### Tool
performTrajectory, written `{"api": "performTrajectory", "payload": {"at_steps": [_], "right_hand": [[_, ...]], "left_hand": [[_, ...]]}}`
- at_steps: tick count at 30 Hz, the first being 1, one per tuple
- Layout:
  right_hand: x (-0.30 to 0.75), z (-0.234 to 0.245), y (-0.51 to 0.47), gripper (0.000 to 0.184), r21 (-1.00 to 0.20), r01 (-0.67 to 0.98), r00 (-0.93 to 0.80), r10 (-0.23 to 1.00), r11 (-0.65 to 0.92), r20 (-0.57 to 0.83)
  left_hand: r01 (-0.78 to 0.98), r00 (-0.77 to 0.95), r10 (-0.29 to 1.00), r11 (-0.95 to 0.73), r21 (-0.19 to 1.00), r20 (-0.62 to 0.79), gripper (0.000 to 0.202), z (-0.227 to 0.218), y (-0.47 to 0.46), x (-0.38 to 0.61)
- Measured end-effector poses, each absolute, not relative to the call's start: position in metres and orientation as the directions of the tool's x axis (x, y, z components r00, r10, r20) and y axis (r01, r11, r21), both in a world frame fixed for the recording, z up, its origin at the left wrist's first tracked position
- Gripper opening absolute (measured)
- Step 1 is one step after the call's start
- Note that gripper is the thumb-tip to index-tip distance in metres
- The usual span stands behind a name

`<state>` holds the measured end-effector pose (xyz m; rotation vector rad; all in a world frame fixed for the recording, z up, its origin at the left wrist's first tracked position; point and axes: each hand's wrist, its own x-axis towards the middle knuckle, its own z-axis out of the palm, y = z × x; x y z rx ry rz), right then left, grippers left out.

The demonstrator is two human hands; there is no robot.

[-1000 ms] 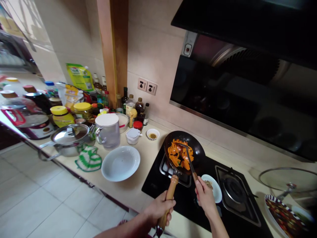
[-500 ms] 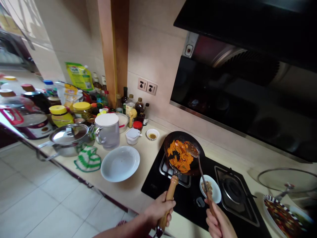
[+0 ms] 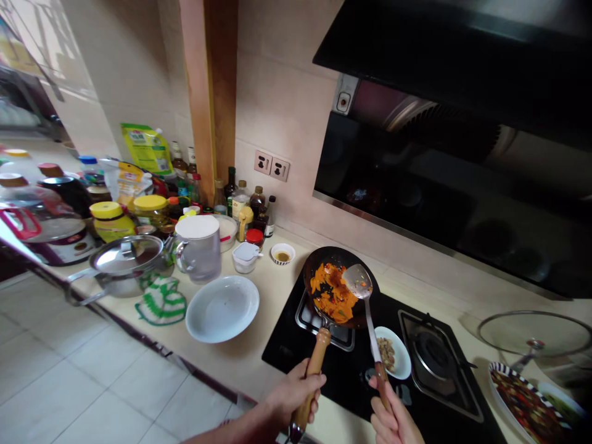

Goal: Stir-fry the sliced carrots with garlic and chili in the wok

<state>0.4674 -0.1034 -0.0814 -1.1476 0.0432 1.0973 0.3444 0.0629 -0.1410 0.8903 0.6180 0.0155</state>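
My left hand [image 3: 301, 390] is wrapped round the wooden handle of a dark wok [image 3: 374, 285], which sits on the left burner. Orange sliced vegetables [image 3: 333, 295] lie in the wok with reddish bits among them. In my right hand [image 3: 393, 414] is the brown handle of a metal spatula [image 3: 359, 281]; its blade is over the right side of the wok, with a few food bits on it. Close by the spatula's shaft, a white bowl [image 3: 403, 364] holding pale meat pieces [image 3: 386, 353] rests on the black stove [image 3: 342, 382].
Left of the stove are an oval white dish [image 3: 222, 311], a green-striped cloth [image 3: 161, 301], a lidded pot [image 3: 127, 262], a pitcher [image 3: 198, 250] and several bottles. A small sauce dish [image 3: 282, 253] stands near the wall. The range hood [image 3: 416, 203] overhangs; a filled plate [image 3: 522, 394] is at right.
The spatula blade has lifted and turned, its pale face now showing above the vegetables. My right hand has shifted slightly left and down. My left hand keeps its hold on the wok handle.
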Motion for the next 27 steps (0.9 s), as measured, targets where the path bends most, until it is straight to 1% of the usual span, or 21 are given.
{"api": "performTrajectory", "payload": {"at_steps": [3, 6, 9, 11, 14, 15, 16, 18, 20, 23, 25, 27], "right_hand": [[0.465, -0.082, -0.106, 0.041, -0.702, -0.712, 0.506, 0.686, -0.01, -0.522], [0.465, -0.082, -0.107, 0.051, -0.736, -0.676, 0.529, 0.671, -0.036, -0.519], [0.466, -0.083, -0.107, 0.06, -0.853, -0.502, 0.653, 0.583, -0.144, -0.483], [0.468, -0.08, -0.108, 0.067, -0.905, -0.363, 0.739, 0.522, -0.223, -0.426], [0.477, -0.066, -0.109, 0.081, -0.929, -0.196, 0.802, 0.494, -0.313, -0.335], [0.482, -0.059, -0.109, 0.083, -0.927, -0.133, 0.81, 0.5, -0.351, -0.305], [0.487, -0.052, -0.108, 0.083, -0.915, -0.075, 0.807, 0.515, -0.396, -0.29], [0.499, -0.038, -0.106, 0.083, -0.877, -0.01, 0.778, 0.548, -0.48, -0.308], [0.509, -0.03, -0.104, 0.084, -0.851, -0.006, 0.749, 0.562, -0.525, -0.352], [0.513, -0.031, -0.101, 0.082, -0.862, -0.061, 0.745, 0.552, -0.504, -0.375], [0.512, -0.037, -0.101, 0.077, -0.882, -0.06, 0.776, 0.534, -0.468, -0.336], [0.51, -0.044, -0.101, 0.072, -0.878, 0.066, 0.831, 0.514, -0.474, -0.215]], "left_hand": [[0.245, 0.821, 0.259, 0.644, 0.725, -0.508, 0.045, -0.139, 0.062, 0.345], [0.252, 0.816, 0.266, 0.636, 0.729, -0.514, 0.045, -0.137, 0.062, 0.345], [0.249, 0.818, 0.271, 0.627, 0.738, -0.507, 0.043, -0.136, 0.063, 0.344], [0.251, 0.818, 0.274, 0.62, 0.743, -0.506, 0.041, -0.137, 0.063, 0.344], [0.253, 0.821, 0.274, 0.613, 0.749, -0.501, 0.04, -0.137, 0.062, 0.344], [0.253, 0.824, 0.27, 0.613, 0.749, -0.499, 0.04, -0.137, 0.062, 0.345], [0.252, 0.827, 0.266, 0.613, 0.749, -0.496, 0.041, -0.137, 0.062, 0.345], [0.253, 0.828, 0.261, 0.615, 0.747, -0.496, 0.043, -0.137, 0.062, 0.345], [0.252, 0.825, 0.265, 0.618, 0.745, -0.499, 0.044, -0.137, 0.062, 0.345], [0.255, 0.82, 0.266, 0.624, 0.739, -0.507, 0.045, -0.138, 0.062, 0.345], [0.251, 0.823, 0.265, 0.625, 0.74, -0.502, 0.046, -0.139, 0.062, 0.345], [0.243, 0.83, 0.263, 0.622, 0.744, -0.491, 0.047, -0.138, 0.062, 0.345]]}}
